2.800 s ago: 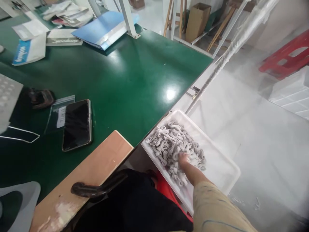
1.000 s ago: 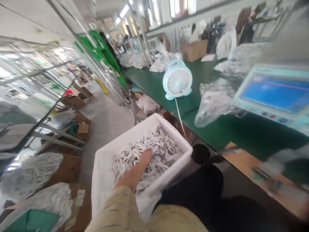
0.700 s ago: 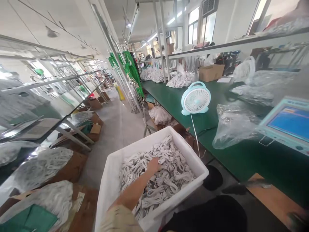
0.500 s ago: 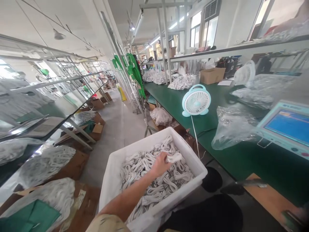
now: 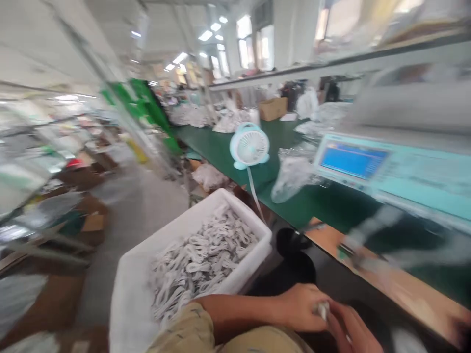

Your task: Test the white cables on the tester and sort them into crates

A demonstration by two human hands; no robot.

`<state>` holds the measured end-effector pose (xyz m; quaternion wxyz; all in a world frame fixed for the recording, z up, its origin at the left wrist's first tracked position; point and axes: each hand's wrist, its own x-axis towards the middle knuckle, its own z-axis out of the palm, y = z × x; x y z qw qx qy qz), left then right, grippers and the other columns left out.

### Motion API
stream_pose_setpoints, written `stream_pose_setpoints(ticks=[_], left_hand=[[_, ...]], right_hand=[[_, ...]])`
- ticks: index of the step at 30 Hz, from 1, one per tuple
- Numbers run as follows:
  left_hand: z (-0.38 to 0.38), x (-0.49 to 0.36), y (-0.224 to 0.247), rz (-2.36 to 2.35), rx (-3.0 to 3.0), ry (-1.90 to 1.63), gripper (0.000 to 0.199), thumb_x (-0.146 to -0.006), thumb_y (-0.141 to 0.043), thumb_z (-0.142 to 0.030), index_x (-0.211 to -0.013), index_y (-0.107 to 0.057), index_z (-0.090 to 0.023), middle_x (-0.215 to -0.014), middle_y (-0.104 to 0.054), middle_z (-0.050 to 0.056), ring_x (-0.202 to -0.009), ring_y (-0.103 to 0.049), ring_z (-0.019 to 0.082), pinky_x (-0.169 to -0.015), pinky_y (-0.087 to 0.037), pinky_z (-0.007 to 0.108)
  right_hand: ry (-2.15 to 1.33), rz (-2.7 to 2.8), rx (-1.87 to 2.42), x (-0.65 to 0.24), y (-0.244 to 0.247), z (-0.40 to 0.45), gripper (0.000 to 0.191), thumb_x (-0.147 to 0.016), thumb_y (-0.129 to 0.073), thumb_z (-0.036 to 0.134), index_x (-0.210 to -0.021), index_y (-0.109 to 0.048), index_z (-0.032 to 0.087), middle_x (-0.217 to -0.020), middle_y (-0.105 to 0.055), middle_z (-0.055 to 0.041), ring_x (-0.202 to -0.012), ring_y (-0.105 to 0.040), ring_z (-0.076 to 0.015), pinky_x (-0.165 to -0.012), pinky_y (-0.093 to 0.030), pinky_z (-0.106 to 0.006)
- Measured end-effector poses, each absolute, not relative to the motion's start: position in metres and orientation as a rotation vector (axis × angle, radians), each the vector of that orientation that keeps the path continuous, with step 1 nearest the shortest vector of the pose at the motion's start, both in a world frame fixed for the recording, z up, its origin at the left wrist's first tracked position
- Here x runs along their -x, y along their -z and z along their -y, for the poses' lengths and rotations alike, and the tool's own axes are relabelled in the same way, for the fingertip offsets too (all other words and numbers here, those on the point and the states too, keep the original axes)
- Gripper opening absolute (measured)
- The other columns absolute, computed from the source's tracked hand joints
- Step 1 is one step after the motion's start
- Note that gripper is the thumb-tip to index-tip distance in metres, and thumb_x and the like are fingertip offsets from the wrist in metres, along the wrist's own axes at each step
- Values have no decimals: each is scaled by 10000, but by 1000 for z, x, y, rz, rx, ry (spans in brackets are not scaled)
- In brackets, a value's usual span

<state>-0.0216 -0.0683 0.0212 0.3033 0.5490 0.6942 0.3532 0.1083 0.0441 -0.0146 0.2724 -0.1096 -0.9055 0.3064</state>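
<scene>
My left hand (image 5: 303, 308) is in front of my lap, right of the bin, its fingers closed on a bundle of white cable (image 5: 323, 310), of which only a small end shows. My right hand (image 5: 355, 331) lies close against it at the bottom edge, fingers curled round the same bundle; motion blurs them and hides most of the grip. On the left, a white plastic bin (image 5: 127, 289) holds many coiled white cable bundles (image 5: 206, 255).
A green-topped bench (image 5: 272, 176) carries a pale blue fan (image 5: 250, 147), clear plastic bags (image 5: 292, 176) and a turquoise machine with a blue screen (image 5: 353, 159). A brown board (image 5: 331, 240) lies along its edge. Green cables (image 5: 143, 105) hang by a pole. Cartons (image 5: 93, 223) stand left of the aisle.
My left hand has come out of the bin with a cable bundle and moved right, to my lap. My right hand has come into view beside it. The view has turned right.
</scene>
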Motion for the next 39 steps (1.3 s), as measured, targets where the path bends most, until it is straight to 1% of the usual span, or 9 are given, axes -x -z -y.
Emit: stream_pose_setpoints(ticks=[4,6,8,11,16,23,28,33,39], left_hand=[[46,7,-13,-1767,-1288,-978,289,-682,-558,-171,-962,-628,-178,-898,-637,47,-831,-566,168,-743,-425,252],[35,8,-6,-1684,-1182,-998,329,-673,-581,-184,-1001,-611,-180,-924,-642,43,-826,-566,165,-733,-423,248],[26,11,1,-1608,-1110,-988,283,-671,-600,-214,-950,-612,-174,-855,-642,26,-762,-561,154,-677,-421,235],[15,17,4,-1610,-1068,-998,157,-696,-580,-247,-822,-618,-161,-740,-614,8,-680,-533,137,-622,-407,224],[-8,31,1,-1629,-923,-1129,106,-671,-597,-248,-683,-601,-143,-646,-571,-3,-619,-506,113,-586,-401,205],[-11,38,2,-1304,-286,-1271,263,-662,-630,-333,-851,-574,-159,-645,-582,-9,-500,-533,99,-421,-439,196],[-5,35,7,-1243,-242,-1416,281,-657,-678,-338,-839,-583,-146,-614,-551,-26,-481,-514,77,-395,-434,169],[-7,38,3,-1201,-232,-1420,292,-684,-672,-374,-839,-612,-133,-629,-561,-18,-497,-516,77,-413,-433,177],[-8,48,4,-1250,-285,-1372,311,-658,-697,-364,-859,-646,-132,-687,-613,2,-538,-530,87,-475,-419,191]], right_hand=[[-981,2519,567,-128,6,-43,185,-863,-393,218,-909,-572,208,-795,-596,-61,-719,-589,-180,-649,-484,-287],[-1051,2540,670,-129,3,-50,168,-853,-404,182,-871,-571,193,-784,-577,-54,-703,-564,-167,-632,-451,-270],[-1083,2510,754,-129,3,-57,137,-845,-420,168,-803,-548,190,-737,-553,-28,-659,-533,-147,-595,-408,-250],[-1078,2388,847,-128,7,-64,121,-848,-427,190,-751,-499,195,-655,-501,11,-593,-476,-126,-556,-352,-236],[-1077,2137,923,-108,15,-77,129,-848,-444,261,-769,-518,189,-658,-500,8,-602,-458,-130,-583,-354,-240],[-1460,1768,1037,-78,18,-86,174,-800,-518,338,-728,-540,181,-611,-512,30,-545,-442,-114,-531,-368,-223],[-1526,1665,1075,-70,17,-83,172,-763,-554,342,-714,-559,177,-602,-518,31,-531,-443,-110,-525,-369,-225],[-1561,1555,1090,-65,16,-80,155,-755,-563,327,-732,-567,173,-631,-545,21,-555,-463,-113,-551,-383,-230],[-1620,1491,1082,-63,11,-79,160,-733,-592,325,-724,-574,167,-624,-547,18,-553,-457,-109,-559,-378,-237]])
